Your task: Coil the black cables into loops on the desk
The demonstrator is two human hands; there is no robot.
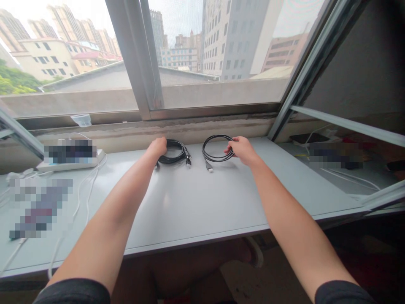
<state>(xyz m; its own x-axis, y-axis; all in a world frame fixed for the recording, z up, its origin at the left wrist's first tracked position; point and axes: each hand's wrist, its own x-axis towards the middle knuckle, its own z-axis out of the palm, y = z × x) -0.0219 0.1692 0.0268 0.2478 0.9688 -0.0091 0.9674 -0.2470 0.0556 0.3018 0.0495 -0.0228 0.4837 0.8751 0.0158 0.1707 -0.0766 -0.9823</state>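
Observation:
Two coiled black cables are near the back of the white table (pixel 196 211). My left hand (pixel 158 147) is closed around the left side of the thicker coiled cable (pixel 177 160), whose plug ends show at its right. The left fingertips are hidden behind the hand. My right hand (pixel 241 150) pinches the right side of a thinner coiled cable (pixel 207 145) between thumb and fingers. A dark connector with a pale tip (pixel 209 167) hangs at that coil's lower left. A narrow gap separates the two coils.
White cords (pixel 90 185) run along the table's left side beside a white power strip (pixel 71 162) and blurred-out items. A window frame (pixel 209 110) stands behind the table. Metal bars (pixel 341 120) border the right end, with another surface holding cables beyond them.

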